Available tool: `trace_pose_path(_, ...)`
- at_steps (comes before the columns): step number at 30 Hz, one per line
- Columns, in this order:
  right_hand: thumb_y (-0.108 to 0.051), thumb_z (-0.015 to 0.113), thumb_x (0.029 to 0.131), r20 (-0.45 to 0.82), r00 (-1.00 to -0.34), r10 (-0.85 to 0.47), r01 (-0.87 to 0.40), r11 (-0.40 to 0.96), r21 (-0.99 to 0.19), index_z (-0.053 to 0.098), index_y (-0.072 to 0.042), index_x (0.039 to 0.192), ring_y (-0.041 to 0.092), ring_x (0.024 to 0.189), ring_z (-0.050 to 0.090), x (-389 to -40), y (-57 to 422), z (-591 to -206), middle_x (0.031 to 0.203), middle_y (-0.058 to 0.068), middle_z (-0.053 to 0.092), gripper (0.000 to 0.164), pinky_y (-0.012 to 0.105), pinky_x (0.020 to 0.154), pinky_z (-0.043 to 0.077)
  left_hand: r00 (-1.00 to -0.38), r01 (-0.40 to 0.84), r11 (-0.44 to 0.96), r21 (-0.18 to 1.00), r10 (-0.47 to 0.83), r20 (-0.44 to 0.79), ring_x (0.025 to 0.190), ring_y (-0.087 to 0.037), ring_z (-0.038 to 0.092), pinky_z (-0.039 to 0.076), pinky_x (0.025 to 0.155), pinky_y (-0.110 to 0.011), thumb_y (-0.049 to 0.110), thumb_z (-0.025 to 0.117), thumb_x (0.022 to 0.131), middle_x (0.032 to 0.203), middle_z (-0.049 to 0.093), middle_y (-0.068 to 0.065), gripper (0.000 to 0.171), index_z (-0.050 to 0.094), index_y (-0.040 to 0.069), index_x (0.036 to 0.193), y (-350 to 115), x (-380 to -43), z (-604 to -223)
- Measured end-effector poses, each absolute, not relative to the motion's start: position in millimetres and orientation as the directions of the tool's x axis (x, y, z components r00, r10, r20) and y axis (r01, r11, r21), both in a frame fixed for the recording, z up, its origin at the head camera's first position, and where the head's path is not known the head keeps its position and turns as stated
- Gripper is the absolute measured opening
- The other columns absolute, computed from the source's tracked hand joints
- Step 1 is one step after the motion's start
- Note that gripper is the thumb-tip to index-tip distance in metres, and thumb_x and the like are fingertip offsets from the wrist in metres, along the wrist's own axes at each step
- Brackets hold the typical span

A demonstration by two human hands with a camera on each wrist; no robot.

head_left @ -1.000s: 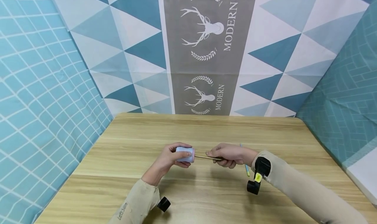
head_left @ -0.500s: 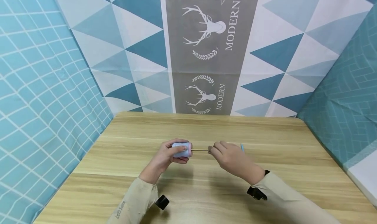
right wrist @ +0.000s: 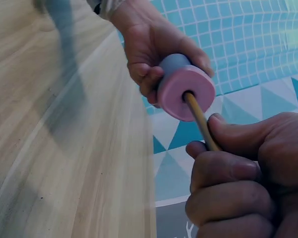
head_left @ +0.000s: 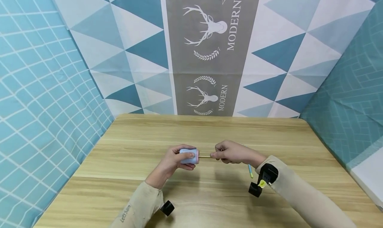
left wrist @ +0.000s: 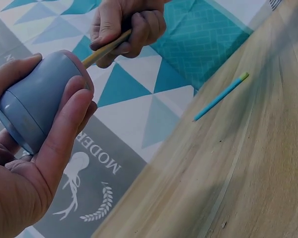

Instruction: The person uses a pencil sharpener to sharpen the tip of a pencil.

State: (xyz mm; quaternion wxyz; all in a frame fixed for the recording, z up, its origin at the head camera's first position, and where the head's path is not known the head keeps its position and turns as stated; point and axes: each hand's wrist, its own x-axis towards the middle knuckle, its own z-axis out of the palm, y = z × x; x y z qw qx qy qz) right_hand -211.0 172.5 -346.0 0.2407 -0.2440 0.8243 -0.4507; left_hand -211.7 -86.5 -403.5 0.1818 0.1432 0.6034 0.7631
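My left hand [head_left: 172,159] grips a pale blue pencil sharpener [left wrist: 39,99] round its sides, held above the table. Its pink end [right wrist: 174,96], with a dark hole in the middle, faces right. A gold-coloured pencil [right wrist: 201,121] sits with one end in that hole; the tip inside is hidden. Close by, my right hand [head_left: 231,152] pinches the pencil between thumb and curled fingers, a short length of it showing between hand and sharpener. The pencil's far end is covered by the right hand in the head view.
A blue pencil [left wrist: 221,96] with a yellow-green end lies on the wooden table [head_left: 209,131], below the right wrist. Patterned cloths [head_left: 143,55] hang behind and at both sides. A white surface [head_left: 369,178] borders the table at the right.
My right hand has turned over and back at the wrist, staying on the pencil, whose slant has straightened. The left hand has stayed on the sharpener with only slight shifts.
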Motion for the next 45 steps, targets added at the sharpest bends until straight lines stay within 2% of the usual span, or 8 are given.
trace_pose_path(4, -0.021, 0.055, 0.103, -0.229, -0.746, -0.626, -0.175, 0.515, -0.839, 0.055, -0.008, 0.073, 0.008, 0.043, 0.021, -211.8, 174.3, -341.4, 0.052, -0.004, 0.032, 0.033, 0.021, 0.040, 0.018, -0.894, -0.109, -0.203, 0.973, 0.449, -0.006, 0.067, -0.025, 0.070, 0.062, 0.062, -0.036, 0.004, 0.067, 0.088, 0.103, 0.059, -0.021, 0.023, 0.073, 0.006, 0.110, -85.8, -211.6, -404.8)
trace_pose_path(10, -0.024, 0.047, 0.107, -0.266, -0.718, -0.643, -0.200, 0.558, -0.805, 0.053, -0.007, 0.076, 0.008, 0.042, 0.023, -204.1, 178.0, -339.7, 0.053, -0.004, 0.034, 0.036, 0.021, 0.039, 0.021, -0.876, -0.094, -0.194, 0.976, 0.482, 0.012, 0.069, -0.027, 0.071, 0.063, 0.065, -0.039, 0.006, 0.068, 0.088, 0.103, 0.059, -0.023, 0.028, 0.071, 0.000, 0.115, -85.8, -212.7, -406.1)
trace_pose_path(17, -0.022, 0.044, 0.108, -0.239, -0.724, -0.647, -0.193, 0.522, -0.831, 0.052, 0.000, 0.077, 0.008, 0.040, 0.025, -199.9, 193.3, -340.0, 0.054, -0.004, 0.036, 0.039, 0.020, 0.038, 0.024, -0.894, -0.085, -0.223, 0.971, 0.447, 0.025, 0.068, -0.027, 0.070, 0.063, 0.063, -0.037, 0.002, 0.067, 0.087, 0.103, 0.058, -0.021, 0.023, 0.075, 0.013, 0.105, -97.3, -213.8, -401.5)
trace_pose_path(27, -0.022, 0.046, 0.107, -0.209, -0.710, -0.673, -0.196, 0.473, -0.859, 0.053, 0.001, 0.078, 0.007, 0.042, 0.031, -202.4, 206.2, -353.4, 0.056, -0.004, 0.041, 0.038, 0.019, 0.039, 0.029, -0.892, -0.095, -0.241, 0.966, 0.451, 0.025, 0.068, -0.025, 0.069, 0.063, 0.063, -0.036, 0.001, 0.063, 0.089, 0.103, 0.057, -0.019, 0.024, 0.075, 0.017, 0.103, -102.9, -215.3, -398.9)
trace_pose_path(32, -0.022, 0.043, 0.108, -0.157, -0.709, -0.688, -0.182, 0.393, -0.901, 0.057, -0.001, 0.083, 0.008, 0.048, 0.035, -205.9, 212.1, -361.0, 0.061, -0.002, 0.043, 0.036, 0.020, 0.043, 0.032, -0.887, -0.102, -0.239, 0.966, 0.461, 0.021, 0.069, -0.024, 0.070, 0.063, 0.065, -0.036, 0.003, 0.065, 0.089, 0.104, 0.057, -0.020, 0.022, 0.074, 0.012, 0.107, -104.8, -215.4, -398.7)
trace_pose_path(35, -0.022, 0.041, 0.109, -0.126, -0.728, -0.674, -0.116, 0.302, -0.946, 0.059, 0.000, 0.093, 0.010, 0.051, 0.033, -209.6, 218.7, -367.8, 0.067, 0.001, 0.045, 0.032, 0.022, 0.044, 0.028, -0.886, -0.104, -0.236, 0.966, 0.463, 0.018, 0.069, -0.024, 0.070, 0.063, 0.065, -0.036, 0.004, 0.065, 0.089, 0.104, 0.057, -0.019, 0.021, 0.074, 0.011, 0.108, -104.7, -215.2, -398.2)
trace_pose_path(40, -0.023, 0.041, 0.109, -0.045, -0.796, -0.604, -0.041, 0.128, -0.991, 0.050, -0.002, 0.115, 0.009, 0.054, 0.036, -217.6, 234.7, -380.6, 0.080, 0.005, 0.049, 0.024, 0.020, 0.043, 0.027, -0.889, -0.100, -0.238, 0.966, 0.458, 0.020, 0.068, -0.023, 0.070, 0.063, 0.065, -0.035, 0.004, 0.065, 0.090, 0.103, 0.057, -0.018, 0.022, 0.074, 0.013, 0.107, -104.6, -215.6, -397.3)
trace_pose_path(45, -0.027, 0.042, 0.109, 0.041, -0.860, -0.509, -0.061, 0.024, -0.998, 0.045, -0.007, 0.115, 0.009, 0.055, 0.035, -225.8, 252.8, -391.6, 0.083, 0.003, 0.048, 0.022, 0.027, 0.042, 0.019, -0.890, -0.104, -0.236, 0.966, 0.455, 0.015, 0.068, -0.023, 0.070, 0.063, 0.065, -0.035, 0.004, 0.064, 0.090, 0.103, 0.058, -0.018, 0.022, 0.075, 0.014, 0.107, -105.1, -216.3, -397.3)
